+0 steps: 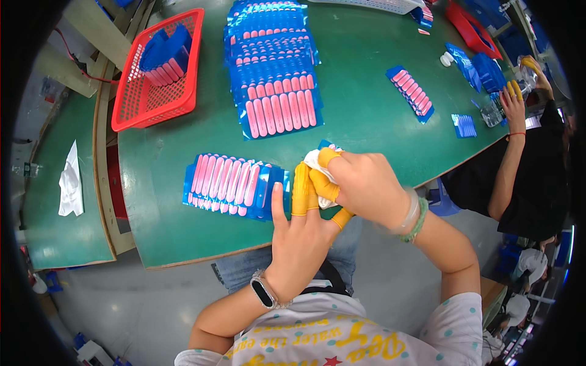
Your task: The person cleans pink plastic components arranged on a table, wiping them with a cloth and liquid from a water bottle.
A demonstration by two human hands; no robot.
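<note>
Blue sheets (pixel 227 178), glossy, bearing rounded pink strips, lie overlapped in a row; white cloth (pixel 312 160), crumpled, partly hidden, is to their right.

A broad green-topped workbench (pixel 360 100) sweeps across the middle, brown edging along its rim! Just left, a second green table (pixel 43 219), pale beams (pixel 101 30) beyond it. Below, grey floor (pixel 152 287) gleaming, and a blue stool (pixel 445 202) near the bench's right!
</note>
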